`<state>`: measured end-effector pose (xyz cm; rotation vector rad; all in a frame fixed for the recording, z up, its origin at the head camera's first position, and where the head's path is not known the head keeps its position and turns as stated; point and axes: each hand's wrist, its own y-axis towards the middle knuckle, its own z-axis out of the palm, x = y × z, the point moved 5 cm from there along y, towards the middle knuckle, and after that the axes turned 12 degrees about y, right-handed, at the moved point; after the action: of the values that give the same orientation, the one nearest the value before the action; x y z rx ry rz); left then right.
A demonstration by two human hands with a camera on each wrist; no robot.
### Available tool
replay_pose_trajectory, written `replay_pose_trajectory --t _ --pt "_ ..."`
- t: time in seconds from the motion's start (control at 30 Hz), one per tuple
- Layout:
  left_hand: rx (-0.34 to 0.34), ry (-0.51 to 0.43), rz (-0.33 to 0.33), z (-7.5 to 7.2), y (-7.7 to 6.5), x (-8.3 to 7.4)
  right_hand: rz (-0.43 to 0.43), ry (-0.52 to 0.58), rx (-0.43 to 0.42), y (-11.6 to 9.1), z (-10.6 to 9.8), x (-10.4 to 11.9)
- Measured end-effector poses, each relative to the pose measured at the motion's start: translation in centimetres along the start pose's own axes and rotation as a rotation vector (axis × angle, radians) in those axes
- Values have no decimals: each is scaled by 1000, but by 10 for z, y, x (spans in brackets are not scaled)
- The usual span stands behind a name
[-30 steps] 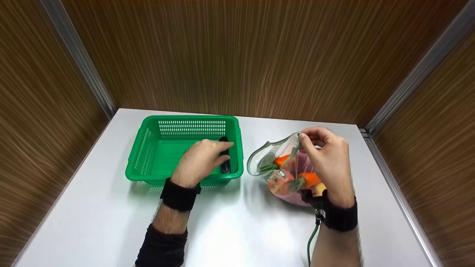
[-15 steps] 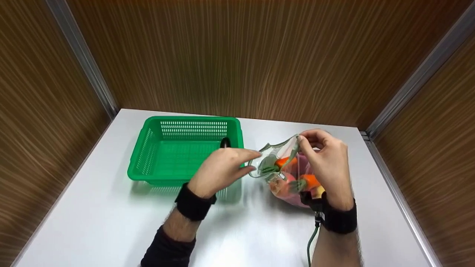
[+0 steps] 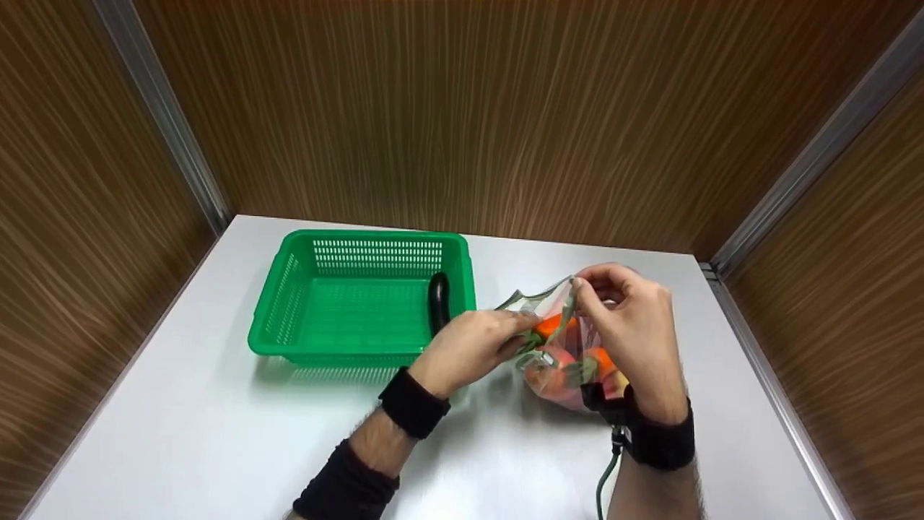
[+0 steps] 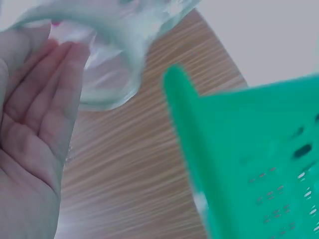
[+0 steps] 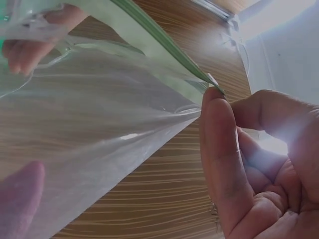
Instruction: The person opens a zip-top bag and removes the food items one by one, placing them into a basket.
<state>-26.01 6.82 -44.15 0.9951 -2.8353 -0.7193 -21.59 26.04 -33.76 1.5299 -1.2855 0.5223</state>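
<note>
A clear plastic bag (image 3: 559,292) with a green zip edge lies on the right of the table. Inside are carrots (image 3: 551,326) with green tops, a reddish round fruit (image 3: 554,377) and something yellowish. My right hand (image 3: 628,318) pinches the corner of the bag's zip edge (image 5: 172,42) between thumb and index finger. My left hand (image 3: 469,348) reaches to the bag's mouth, its fingers (image 4: 62,94) nearly straight within the opening; nothing shows between them and the thumb. A dark eggplant (image 3: 438,300) lies along the right side of the green basket (image 3: 339,349).
White tabletop (image 3: 238,433) surrounds the basket and bag. Wood-patterned panels (image 3: 447,123) stand behind and at both sides, with metal rails at the corners. A green cable (image 3: 606,477) hangs from the right wrist's black band (image 3: 660,437).
My left hand has moved right, from over the eggplant in the basket to the bag's mouth. The eggplant stays in the basket. My right hand keeps its pinch, slightly lower in view.
</note>
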Motion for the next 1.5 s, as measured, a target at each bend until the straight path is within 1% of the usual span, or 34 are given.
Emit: replay_pose_trajectory --t 0.1,0.27,0.53,0.63,0.87,1.0,1.07,1.2,1.33,1.43,1.5 --pt "-10 18 -26 6 -2 0 9 -5 4 -3 0 0" --pt "-12 62 -64 8 -3 1 -14 -2 16 -4 0 3" --pt "50 76 -119 12 0 3 -20 5 55 -7 0 5" --pt "63 81 -125 14 0 4 -27 5 73 -8 0 5" --pt "117 42 -136 21 -1 4 -37 -1 89 -8 0 5" --pt "123 63 -114 23 -1 0 -39 -9 101 -7 1 6" --pt "118 89 -101 24 -2 -1 -39 -13 109 -7 1 6" --pt "109 139 -75 20 -3 -5 -26 -7 112 -6 2 4" --pt "80 177 -30 15 -2 -10 -22 4 103 -6 2 3" --pt "63 144 10 14 -1 -13 -27 9 103 -4 4 3" --pt "61 119 42 16 0 -15 -32 7 107 -3 7 3"
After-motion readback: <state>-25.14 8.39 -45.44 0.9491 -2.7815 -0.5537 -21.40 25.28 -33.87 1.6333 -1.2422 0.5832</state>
